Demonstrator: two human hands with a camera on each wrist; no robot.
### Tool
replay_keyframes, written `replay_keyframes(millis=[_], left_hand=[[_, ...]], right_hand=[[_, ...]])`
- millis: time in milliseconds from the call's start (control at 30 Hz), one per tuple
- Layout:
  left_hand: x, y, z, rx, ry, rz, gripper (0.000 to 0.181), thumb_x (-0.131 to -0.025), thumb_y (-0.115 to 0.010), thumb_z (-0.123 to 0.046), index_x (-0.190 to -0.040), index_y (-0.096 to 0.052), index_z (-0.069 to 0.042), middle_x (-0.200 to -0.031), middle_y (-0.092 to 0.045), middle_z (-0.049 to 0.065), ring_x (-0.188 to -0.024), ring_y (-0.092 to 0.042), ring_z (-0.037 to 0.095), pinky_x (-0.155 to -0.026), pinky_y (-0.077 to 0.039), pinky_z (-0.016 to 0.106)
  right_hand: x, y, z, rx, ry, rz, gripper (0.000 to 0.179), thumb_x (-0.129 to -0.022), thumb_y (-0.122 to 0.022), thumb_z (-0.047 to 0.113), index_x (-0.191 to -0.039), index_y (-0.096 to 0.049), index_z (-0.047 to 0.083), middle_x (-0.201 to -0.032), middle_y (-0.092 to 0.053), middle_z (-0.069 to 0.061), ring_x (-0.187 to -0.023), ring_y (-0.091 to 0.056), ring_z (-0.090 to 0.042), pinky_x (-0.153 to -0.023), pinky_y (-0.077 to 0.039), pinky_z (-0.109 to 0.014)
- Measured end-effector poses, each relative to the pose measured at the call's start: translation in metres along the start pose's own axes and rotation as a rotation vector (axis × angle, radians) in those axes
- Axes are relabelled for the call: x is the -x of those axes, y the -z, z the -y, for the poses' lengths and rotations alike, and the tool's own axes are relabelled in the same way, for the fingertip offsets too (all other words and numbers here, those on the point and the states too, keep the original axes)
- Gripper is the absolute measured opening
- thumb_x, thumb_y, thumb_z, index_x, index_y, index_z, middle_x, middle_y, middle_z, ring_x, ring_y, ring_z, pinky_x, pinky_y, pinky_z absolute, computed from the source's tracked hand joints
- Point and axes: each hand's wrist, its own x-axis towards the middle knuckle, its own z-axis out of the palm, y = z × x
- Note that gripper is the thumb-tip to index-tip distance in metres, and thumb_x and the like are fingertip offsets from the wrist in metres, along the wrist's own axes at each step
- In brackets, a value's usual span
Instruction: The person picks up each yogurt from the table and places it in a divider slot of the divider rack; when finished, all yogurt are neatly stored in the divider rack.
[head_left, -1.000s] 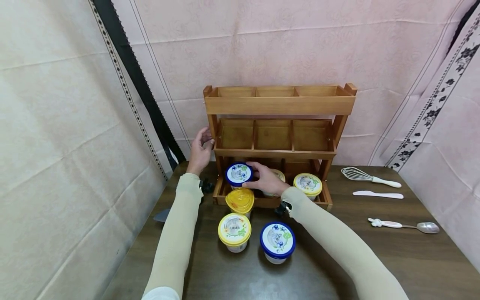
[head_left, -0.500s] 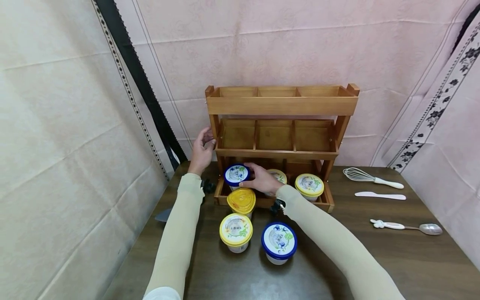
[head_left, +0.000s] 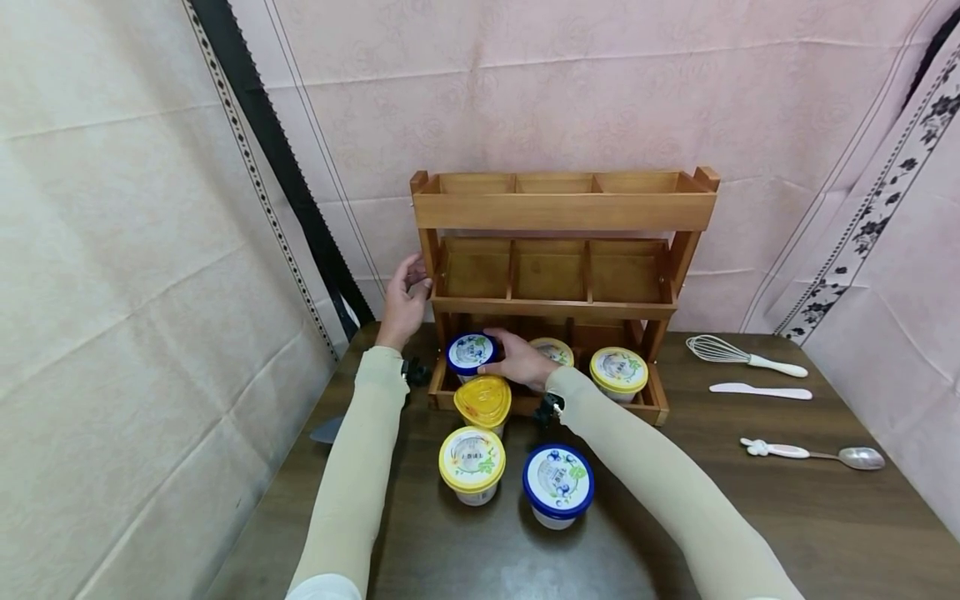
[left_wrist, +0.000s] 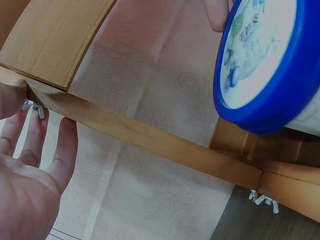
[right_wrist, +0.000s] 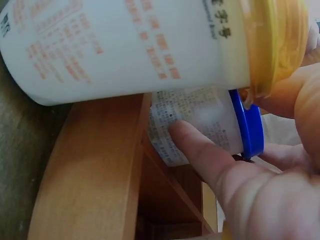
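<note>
Two yellow-lidded tubs (head_left: 618,369) in rack (head_left: 562,212), fingers (right_wrist: 202,150) holding blue-lidded tub (head_left: 470,352)

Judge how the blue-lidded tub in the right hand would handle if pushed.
The blue-lidded tub is probably stiff: no dent shows where the right hand grips it. Being round, it might roll if toppled. Its smooth lid could be slippery.

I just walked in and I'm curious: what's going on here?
A person's right hand holds a blue-lidded tub at the left end of the bottom tier of a wooden rack; whether it is fully seated is unclear. The left hand touches the rack's left side. Two yellow-lidded tubs sit farther right in that tier, and three more tubs stand on the table in front.
</note>
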Motion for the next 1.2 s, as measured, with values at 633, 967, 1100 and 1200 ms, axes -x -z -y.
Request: replay_keyframes(millis=[633,967,1100,1200], left_hand=[[0.000,0.000,-0.004,0.000,0.019,0.001,0.051,-0.107,-0.058,-0.004,-0.153,-0.051,-0.025,-0.137,-0.058,0.011,-0.133,-0.059,0.028,-0.121,-0.044,0.047],[0.001,0.000,-0.001,-0.003,0.006,-0.001,0.051,-0.107,-0.058,-0.004,-0.153,-0.051,-0.024,-0.137,-0.058,0.011,-0.132,-0.059,0.028,-0.120,-0.044,0.048],[0.000,0.000,0.000,-0.004,0.008,-0.004,0.051,-0.107,-0.058,-0.003,-0.153,-0.051,-0.025,-0.136,-0.058,0.011,-0.132,-0.060,0.027,-0.120,-0.045,0.047],[-0.001,-0.001,0.000,-0.005,0.015,-0.005,0.051,-0.107,-0.058,-0.004,-0.153,-0.051,-0.025,-0.136,-0.058,0.010,-0.132,-0.059,0.027,-0.121,-0.044,0.047]], right_hand=[[0.001,0.007,0.003,-0.006,0.005,0.043,0.082,-0.096,-0.078,0.015,-0.164,-0.034,0.005,-0.170,-0.034,-0.018,-0.156,-0.036,-0.037,-0.126,-0.035,-0.053],[0.012,0.015,0.013,-0.084,0.002,0.077,0.078,-0.098,-0.076,0.016,-0.164,-0.034,0.012,-0.172,-0.029,-0.017,-0.158,-0.034,-0.037,-0.099,-0.061,-0.040],[0.018,0.020,0.013,-0.051,0.045,0.066,0.077,-0.098,-0.076,0.022,-0.163,-0.036,0.011,-0.172,-0.031,-0.017,-0.160,-0.029,-0.037,-0.120,-0.045,-0.051],[0.025,0.024,0.015,-0.027,0.076,0.048,0.075,-0.098,-0.077,0.026,-0.162,-0.038,0.011,-0.170,-0.035,-0.016,-0.159,-0.033,-0.037,-0.125,-0.037,-0.054]])
